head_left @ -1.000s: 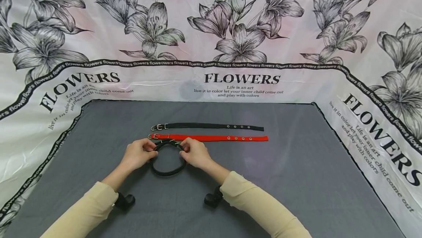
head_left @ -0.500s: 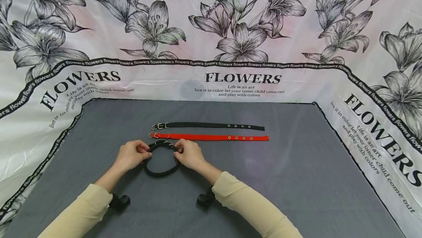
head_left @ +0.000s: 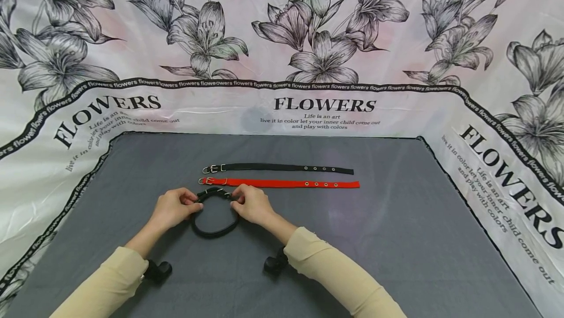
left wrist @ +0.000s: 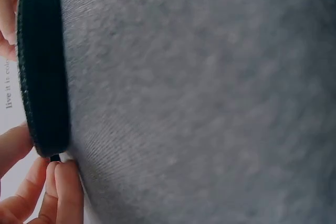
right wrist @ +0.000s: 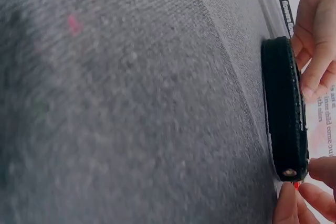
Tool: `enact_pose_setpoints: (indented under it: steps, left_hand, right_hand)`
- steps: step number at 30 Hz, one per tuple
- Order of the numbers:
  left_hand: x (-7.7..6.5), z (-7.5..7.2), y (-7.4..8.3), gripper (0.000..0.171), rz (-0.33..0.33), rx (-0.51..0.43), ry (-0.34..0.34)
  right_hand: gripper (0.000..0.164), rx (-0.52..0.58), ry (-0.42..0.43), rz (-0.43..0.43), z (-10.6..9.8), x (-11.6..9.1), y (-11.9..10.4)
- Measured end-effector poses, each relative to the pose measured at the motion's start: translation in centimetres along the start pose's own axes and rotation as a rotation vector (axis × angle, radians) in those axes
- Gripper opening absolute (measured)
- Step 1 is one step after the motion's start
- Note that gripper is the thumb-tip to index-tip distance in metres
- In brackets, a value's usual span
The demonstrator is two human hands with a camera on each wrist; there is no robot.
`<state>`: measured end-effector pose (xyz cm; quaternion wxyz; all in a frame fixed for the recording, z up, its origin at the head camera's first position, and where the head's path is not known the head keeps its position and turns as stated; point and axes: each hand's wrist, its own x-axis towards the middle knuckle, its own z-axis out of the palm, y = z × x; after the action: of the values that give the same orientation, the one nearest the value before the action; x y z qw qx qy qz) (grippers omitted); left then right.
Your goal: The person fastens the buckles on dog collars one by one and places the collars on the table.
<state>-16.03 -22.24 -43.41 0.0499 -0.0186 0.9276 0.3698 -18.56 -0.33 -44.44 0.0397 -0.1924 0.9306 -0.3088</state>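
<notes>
A black collar point(head_left: 215, 234), bent into a closed ring, stands on its edge on the grey cloth. My left hand point(head_left: 175, 206) pinches the ring's upper left side between thumb and fingers. On the upper right side, my right hand point(head_left: 252, 204) pinches it in the same way. Metal hardware shows on the far part of the ring between the hands. The left wrist view shows the band's plain outer face point(left wrist: 44, 66), and the right wrist view shows a metal eyelet point(right wrist: 289, 172) near my right fingertips.
Just beyond the ring, a red collar point(head_left: 273, 183) lies straight, with its buckle at the left and several eyelets at the right. Parallel behind it lies another black collar point(head_left: 269, 166). A white flower-printed cloth point(head_left: 326, 112) borders the grey surface point(head_left: 352, 239) at the back and sides.
Both hands have shifted slightly left with the looped black collar, mostly during the first half second. Their pinch on it looks the same. The two straight collars remain in place.
</notes>
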Motion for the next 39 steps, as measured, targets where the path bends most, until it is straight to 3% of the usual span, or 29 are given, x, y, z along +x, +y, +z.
enact_pose_setpoints:
  steps: [6, 15, 23, 39]
  left_hand:
    - [0.2, -0.7, 0.3, 0.022, 0.034, 0.062, 0.063]
    - [1.3, -1.6, 1.6, 0.02, 0.078, 0.064, 0.112]
    - [2.6, -1.5, 3.0, 0.018, 0.138, 0.064, 0.091]
    - [5.5, -1.5, 4.9, 0.025, 0.209, 0.122, 0.033]
  right_hand:
    - [0.016, 0.027, 0.025, -0.02, -0.9, 0.0, 0.6]
    - [0.013, 0.031, 0.088, -0.134, -2.7, 0.4, 2.5]
    - [0.015, 0.013, 0.121, -0.188, -4.6, 0.5, 4.2]
    - [0.023, -0.041, 0.087, -0.12, -8.3, 0.0, 8.9]
